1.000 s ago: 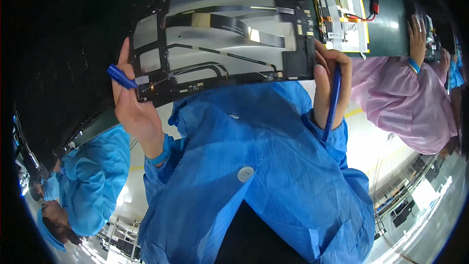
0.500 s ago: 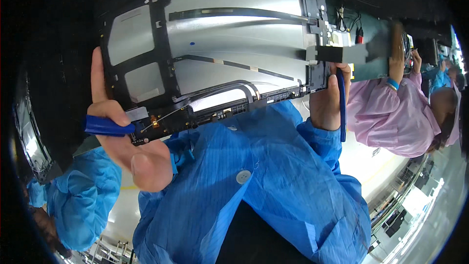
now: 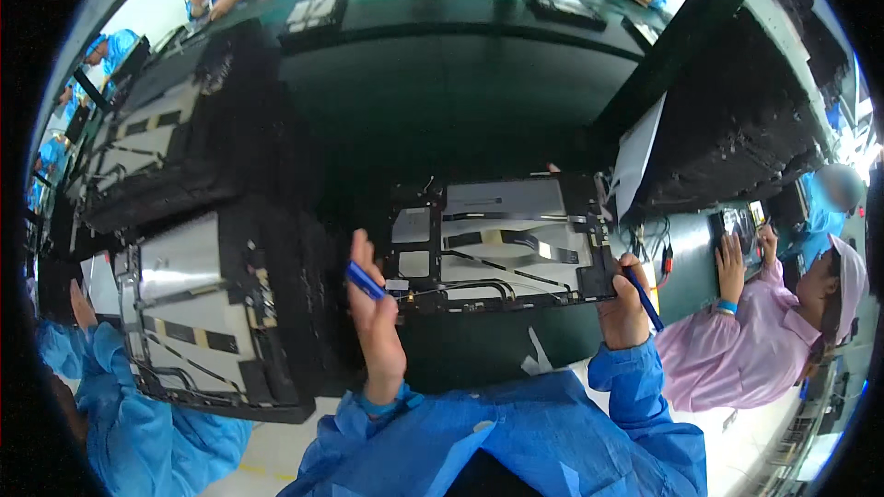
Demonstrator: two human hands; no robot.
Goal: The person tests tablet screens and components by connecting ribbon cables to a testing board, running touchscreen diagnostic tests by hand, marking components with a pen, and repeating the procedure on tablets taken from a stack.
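An opened tablet-like device [image 3: 516, 248], with a black frame, silvery battery cells and dark ribbon cables, lies or hovers just above the bench before me; which of the two I cannot tell. My left hand [image 3: 376, 340] is at its left edge, fingers pointing away from me, closed around a blue bar-shaped tool [image 3: 367, 282]. At the lower right corner, my right hand [image 3: 626, 315] grips the device's edge, thumb on top. A slim blue stick-like tool [image 3: 647, 302] is also in that hand. The tools' exact kind does not show, and the right fingers are partly hidden beneath the device.
Black foam trays [image 3: 276, 313] bearing similar devices stand at left. A black foam block [image 3: 737, 110] and a leaning white sheet [image 3: 638, 156] are at right. A clear strip [image 3: 536, 354] lies on the dark green bench [image 3: 460, 350]. A pink-sleeved co-worker [image 3: 737, 340] sits at right.
The device has gone from close up before me, tilted, to lower and farther off over the bench, more level. Both hands moved with it. More of the bench and foam trays shows.
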